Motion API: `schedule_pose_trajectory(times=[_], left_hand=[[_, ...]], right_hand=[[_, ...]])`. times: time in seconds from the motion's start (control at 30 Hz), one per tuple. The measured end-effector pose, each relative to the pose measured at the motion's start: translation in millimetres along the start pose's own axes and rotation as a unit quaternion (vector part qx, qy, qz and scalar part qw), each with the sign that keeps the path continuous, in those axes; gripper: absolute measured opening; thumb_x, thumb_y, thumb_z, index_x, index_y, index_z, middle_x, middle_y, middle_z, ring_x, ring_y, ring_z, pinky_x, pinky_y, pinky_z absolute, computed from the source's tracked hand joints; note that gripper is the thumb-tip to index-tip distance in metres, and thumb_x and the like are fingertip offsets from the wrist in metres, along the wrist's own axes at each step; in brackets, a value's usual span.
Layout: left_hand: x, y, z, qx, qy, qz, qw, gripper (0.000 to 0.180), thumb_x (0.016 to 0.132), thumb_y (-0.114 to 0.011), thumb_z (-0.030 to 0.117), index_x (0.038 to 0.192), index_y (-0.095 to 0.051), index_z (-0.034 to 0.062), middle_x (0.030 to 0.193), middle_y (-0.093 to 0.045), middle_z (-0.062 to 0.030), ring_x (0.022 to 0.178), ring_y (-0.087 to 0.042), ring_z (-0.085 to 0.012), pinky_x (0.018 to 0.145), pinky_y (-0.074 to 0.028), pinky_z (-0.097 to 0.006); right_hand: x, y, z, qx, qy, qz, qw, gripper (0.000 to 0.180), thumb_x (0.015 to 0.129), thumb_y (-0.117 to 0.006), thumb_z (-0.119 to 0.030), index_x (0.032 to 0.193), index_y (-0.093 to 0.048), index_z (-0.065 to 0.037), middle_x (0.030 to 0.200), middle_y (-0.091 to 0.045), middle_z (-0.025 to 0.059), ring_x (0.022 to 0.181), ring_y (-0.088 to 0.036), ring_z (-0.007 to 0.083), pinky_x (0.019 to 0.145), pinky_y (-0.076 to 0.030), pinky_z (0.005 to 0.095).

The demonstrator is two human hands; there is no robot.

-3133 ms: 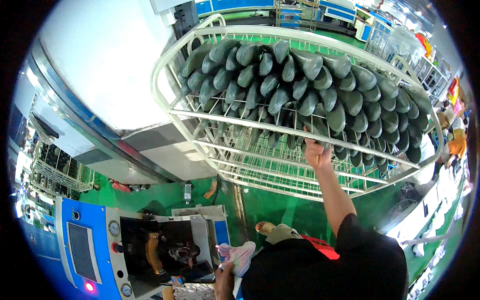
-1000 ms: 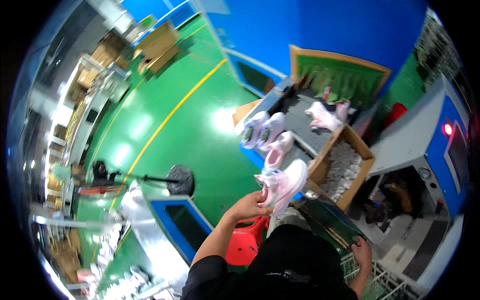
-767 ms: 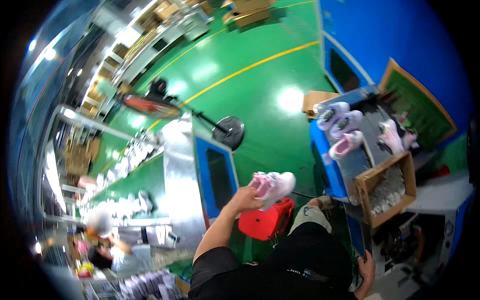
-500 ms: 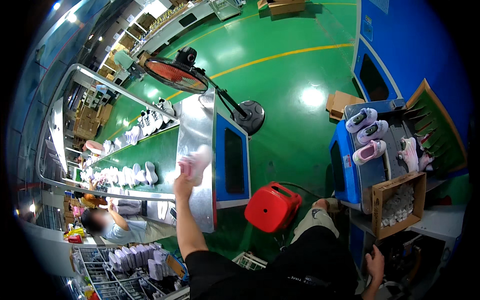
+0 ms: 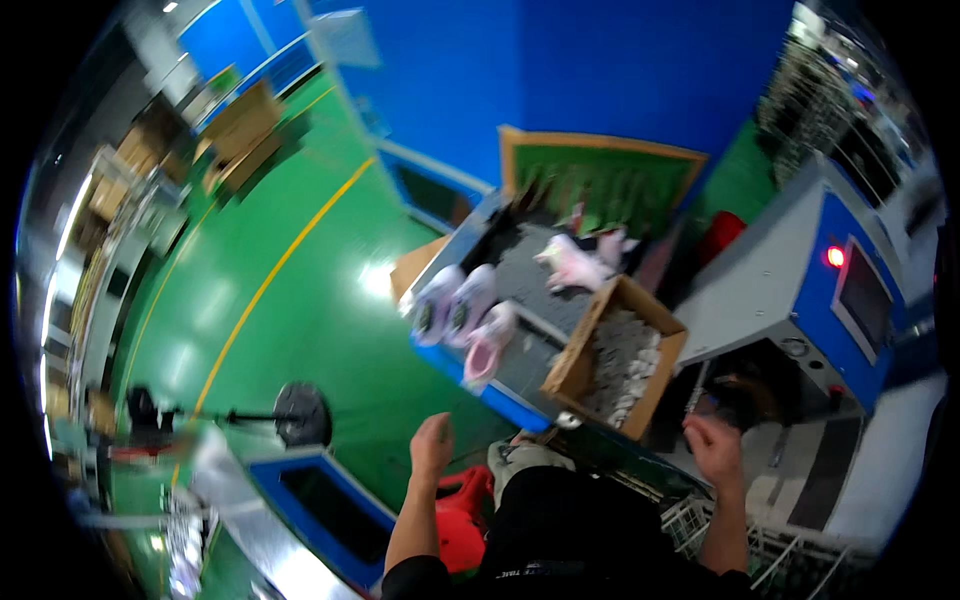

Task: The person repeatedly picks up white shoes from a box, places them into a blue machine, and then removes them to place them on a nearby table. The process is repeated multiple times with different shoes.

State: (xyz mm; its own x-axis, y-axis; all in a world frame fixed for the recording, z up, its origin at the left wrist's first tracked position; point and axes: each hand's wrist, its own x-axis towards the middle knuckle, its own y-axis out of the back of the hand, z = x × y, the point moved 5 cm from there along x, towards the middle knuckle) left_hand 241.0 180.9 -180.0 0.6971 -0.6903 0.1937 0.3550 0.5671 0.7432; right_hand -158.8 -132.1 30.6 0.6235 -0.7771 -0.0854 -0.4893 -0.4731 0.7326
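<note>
My left hand [image 5: 432,447] is closed with no object showing in it, below the bench's front edge. My right hand [image 5: 713,447] is in front of the grey and blue machine [image 5: 800,290]; its fingers look bent but are smeared by motion. Between and beyond the hands stands an open cardboard box [image 5: 568,378] with small white crumpled pieces [image 5: 628,365] inside. To its left, three pale pink and white shoes sit on the bench, the nearest shoe [image 5: 482,352] tilted toward me. Another pinkish-white shoe [image 5: 572,264] lies behind the box.
A red stool [image 5: 460,530] stands by my legs. At lower left are a metal-topped conveyor end [image 5: 270,540] and a fan's round base [image 5: 302,414]. A green board [image 5: 640,180] leans behind the bench. A red light [image 5: 836,257] glows on the machine. White wire racks [image 5: 780,555] are at lower right.
My view has swung right, from the conveyor to the bench. My left hand has let go of the pink and white shoe and come back near my body. My right hand has risen beside the machine.
</note>
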Motion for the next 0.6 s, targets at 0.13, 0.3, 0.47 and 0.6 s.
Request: schedule_pose_trajectory(times=[0.13,0.3,0.47,0.6], left_hand=[[164.8,-101.8,120.0,-0.030,-0.161,-0.200,0.966,0.027,0.090,-0.064,0.014,0.116,-0.068,0.0083,0.110,-0.071,-0.0166,0.099,-0.069,-0.0367,0.086,-0.056,-0.043],[319.4,-248.2,160.4,-0.154,-0.029,-0.280,0.947,0.048,0.088,-0.066,0.021,0.133,-0.062,0.0045,0.114,-0.071,-0.0199,0.102,-0.071,-0.0315,0.089,-0.054,-0.039],[425.1,-397.1,144.0,-0.254,0.072,-0.201,0.943,0.051,0.081,-0.071,0.021,0.123,-0.060,-0.0056,0.112,-0.072,-0.0178,0.107,-0.069,-0.0297,0.094,-0.051,-0.037],[447.3,-448.5,176.1,-0.315,0.185,-0.131,0.922,0.064,0.080,-0.079,0.028,0.128,-0.052,-0.0067,0.124,-0.065,-0.0236,0.114,-0.063,-0.0367,0.101,-0.046,-0.041]], right_hand=[[17.6,102.0,0.6,-0.097,0.090,0.453,0.882,0.028,0.100,-0.056,-0.005,0.126,-0.065,0.000,0.126,-0.068,0.0185,0.115,-0.065,0.0330,0.094,-0.052,0.0434],[80.1,132.2,17.4,-0.355,0.069,0.508,0.782,0.040,0.106,-0.044,-0.014,0.140,-0.055,0.004,0.148,-0.052,0.0199,0.141,-0.045,0.0347,0.116,-0.034,0.0481],[92.8,121.3,31.4,-0.413,0.082,0.522,0.742,0.052,0.109,-0.028,-0.030,0.140,-0.051,0.006,0.146,-0.051,0.0232,0.138,-0.046,0.0387,0.115,-0.034,0.0523],[89.8,116.5,58.4,-0.457,0.080,0.546,0.697,0.056,0.109,-0.024,-0.036,0.140,-0.047,0.005,0.143,-0.050,0.0251,0.134,-0.047,0.0427,0.112,-0.035,0.0569]])
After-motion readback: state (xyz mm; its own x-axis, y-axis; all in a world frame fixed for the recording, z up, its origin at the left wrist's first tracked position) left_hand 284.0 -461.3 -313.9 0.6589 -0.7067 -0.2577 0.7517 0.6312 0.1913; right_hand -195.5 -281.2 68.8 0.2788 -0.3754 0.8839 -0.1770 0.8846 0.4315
